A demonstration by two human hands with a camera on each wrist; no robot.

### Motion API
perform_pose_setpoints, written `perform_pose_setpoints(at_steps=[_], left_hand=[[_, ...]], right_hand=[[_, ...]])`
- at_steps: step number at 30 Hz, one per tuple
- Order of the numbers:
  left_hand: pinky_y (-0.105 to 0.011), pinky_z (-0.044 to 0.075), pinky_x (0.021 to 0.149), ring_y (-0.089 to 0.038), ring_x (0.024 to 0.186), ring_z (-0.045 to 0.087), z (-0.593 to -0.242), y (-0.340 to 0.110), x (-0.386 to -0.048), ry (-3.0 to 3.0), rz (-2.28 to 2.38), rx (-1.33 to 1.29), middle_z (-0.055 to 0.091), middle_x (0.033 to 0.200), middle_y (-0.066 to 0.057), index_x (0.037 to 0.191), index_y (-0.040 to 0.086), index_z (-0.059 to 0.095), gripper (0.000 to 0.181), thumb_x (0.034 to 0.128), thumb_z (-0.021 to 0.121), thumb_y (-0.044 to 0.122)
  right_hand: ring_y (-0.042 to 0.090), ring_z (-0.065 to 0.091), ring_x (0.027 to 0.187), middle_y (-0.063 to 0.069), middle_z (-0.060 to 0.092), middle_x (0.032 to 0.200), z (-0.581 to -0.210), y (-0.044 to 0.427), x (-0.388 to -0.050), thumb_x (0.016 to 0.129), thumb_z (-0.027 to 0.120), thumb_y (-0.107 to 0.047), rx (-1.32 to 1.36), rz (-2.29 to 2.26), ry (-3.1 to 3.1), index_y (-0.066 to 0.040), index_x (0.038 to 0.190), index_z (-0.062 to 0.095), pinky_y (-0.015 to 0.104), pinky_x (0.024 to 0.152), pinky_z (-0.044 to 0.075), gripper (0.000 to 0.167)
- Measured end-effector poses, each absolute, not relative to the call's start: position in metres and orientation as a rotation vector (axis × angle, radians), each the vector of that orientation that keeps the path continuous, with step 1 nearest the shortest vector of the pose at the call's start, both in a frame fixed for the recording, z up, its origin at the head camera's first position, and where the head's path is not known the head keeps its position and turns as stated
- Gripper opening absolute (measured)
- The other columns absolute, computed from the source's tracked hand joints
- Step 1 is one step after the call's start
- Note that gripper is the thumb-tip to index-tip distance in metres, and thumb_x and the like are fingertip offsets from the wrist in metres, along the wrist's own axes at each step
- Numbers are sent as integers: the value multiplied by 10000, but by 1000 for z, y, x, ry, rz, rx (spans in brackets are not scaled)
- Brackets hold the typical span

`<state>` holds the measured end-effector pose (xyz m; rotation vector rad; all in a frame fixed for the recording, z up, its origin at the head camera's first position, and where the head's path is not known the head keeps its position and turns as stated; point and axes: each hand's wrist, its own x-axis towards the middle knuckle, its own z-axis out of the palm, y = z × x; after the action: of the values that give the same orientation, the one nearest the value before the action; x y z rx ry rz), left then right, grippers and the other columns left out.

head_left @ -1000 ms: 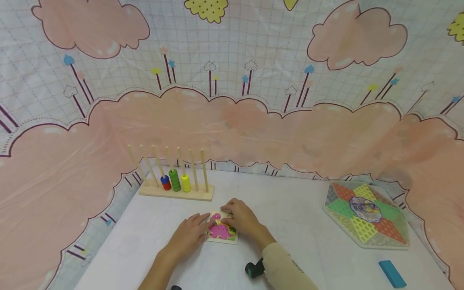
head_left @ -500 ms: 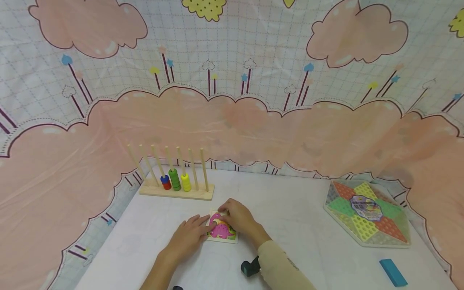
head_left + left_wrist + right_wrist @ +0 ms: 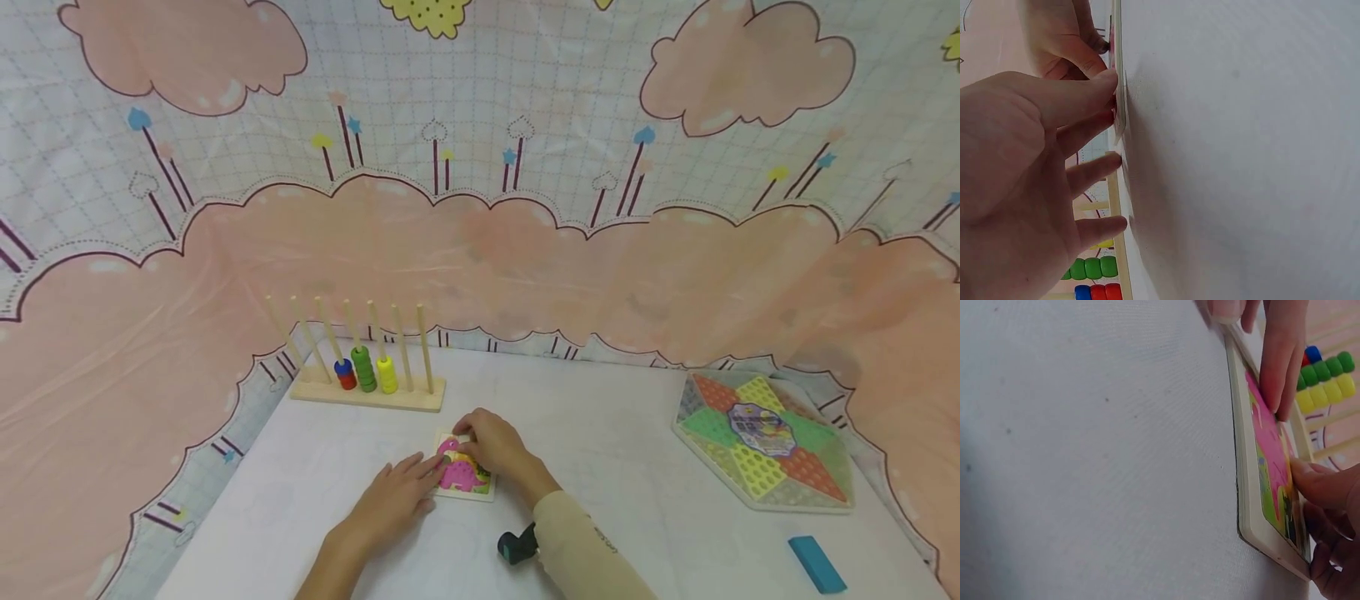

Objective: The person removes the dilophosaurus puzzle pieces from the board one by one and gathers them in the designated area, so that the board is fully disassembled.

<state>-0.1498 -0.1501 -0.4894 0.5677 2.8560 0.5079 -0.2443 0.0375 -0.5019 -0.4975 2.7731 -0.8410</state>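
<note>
A small wooden dinosaur puzzle [image 3: 463, 479] lies flat on the white table, a pink dinosaur on its face. My left hand [image 3: 393, 500] comes from the left with extended fingers, the fingertips touching the puzzle's left part. In the left wrist view, the left thumb [image 3: 1085, 97] is at the board's edge and two other fingers are spread apart. My right hand [image 3: 497, 446] is curled at the far side of the puzzle, thumb on its face and fingers by the far edge. In the right wrist view, the right thumb [image 3: 1322, 484] touches the picture. Both hands hide parts of it.
Behind on the left stands a wooden counting rack [image 3: 367, 396] with coloured beads on upright pegs. A hexagonal patterned box [image 3: 765, 442] lies at the right, a blue block [image 3: 817, 565] in front of it. A dark device [image 3: 517, 546] sits at the right wrist. Patterned cloth hangs behind.
My left hand has shifted slightly right, its fingertips moving over the puzzle's left edge. My right hand has moved a little left along the far edge. The puzzle stays about where it was.
</note>
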Motion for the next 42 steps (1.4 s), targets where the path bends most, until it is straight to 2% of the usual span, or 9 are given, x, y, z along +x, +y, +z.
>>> perform_pose_setpoints(at_steps=[6,16,22,28,42], left_hand=[[-745,307,1163,-345,1503,421,-488,-151,-150,2802,567,557,479,1601,-69,1436,118,590,523,947,714,258],[-736,325,1160,-345,1506,418,-487,-151,-153,2783,559,564,464,1612,-53,1441,143,589,526,951,709,291],[-732,332,1159,-341,1507,418,-487,-151,-154,2775,566,572,468,1609,-56,1438,147,594,534,944,719,306],[-740,340,1145,-340,1495,433,-487,-152,-153,2796,558,575,489,1592,-66,1426,140,605,553,918,749,306],[-750,348,1128,-344,1485,445,-488,-153,-153,2811,558,585,499,1584,-59,1411,143,620,562,896,774,309]], right_hand=[[106,560,868,-24,649,996,-500,38,-244,923,763,-217,-488,-842,2753,-163,1144,718,278,859,577,233],[110,567,863,-33,675,971,-499,40,-247,911,777,-219,-483,-897,2723,-183,1146,690,290,832,561,254],[84,570,869,-63,680,997,-501,39,-247,909,778,-280,-495,-859,2744,-214,1191,694,284,852,542,302],[75,574,868,-61,668,982,-502,36,-247,903,778,-336,-524,-790,2794,-220,1147,719,280,837,539,277],[77,589,811,-69,723,920,-501,33,-246,927,753,-334,-470,-919,2798,-226,1047,693,306,810,536,173]])
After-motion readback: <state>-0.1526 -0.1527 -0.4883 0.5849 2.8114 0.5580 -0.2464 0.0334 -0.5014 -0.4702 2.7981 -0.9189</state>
